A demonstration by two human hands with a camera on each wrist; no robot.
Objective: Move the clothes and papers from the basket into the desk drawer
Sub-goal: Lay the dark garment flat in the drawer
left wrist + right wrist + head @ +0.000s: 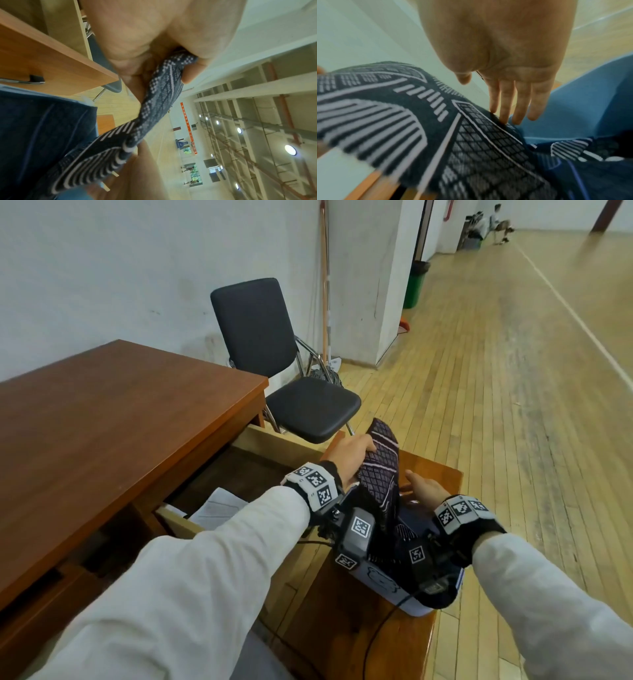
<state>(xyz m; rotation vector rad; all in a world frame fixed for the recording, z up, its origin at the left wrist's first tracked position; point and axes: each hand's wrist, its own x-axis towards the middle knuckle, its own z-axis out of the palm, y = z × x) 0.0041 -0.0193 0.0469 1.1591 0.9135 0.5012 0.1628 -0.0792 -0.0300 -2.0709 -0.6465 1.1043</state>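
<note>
A dark patterned cloth point(380, 470) with white lines rises out of the pale blue basket point(383, 580), which stands on a small wooden stand. My left hand point(352, 457) grips the cloth's upper part, and in the left wrist view the fingers pinch the cloth point(164, 86). My right hand point(424, 487) hovers over the basket with straight fingers point(506, 108) touching the cloth point(436, 135) near the basket's blue wall point(573, 108). To the left, the desk drawer point(246, 470) stands pulled out, and white papers point(219, 505) lie inside it.
The brown desk point(102, 433) fills the left side. A black chair point(284, 371) stands behind the drawer, close to the wall. Wooden floor stretches to the right. A black cable point(383, 625) hangs over the stand's front.
</note>
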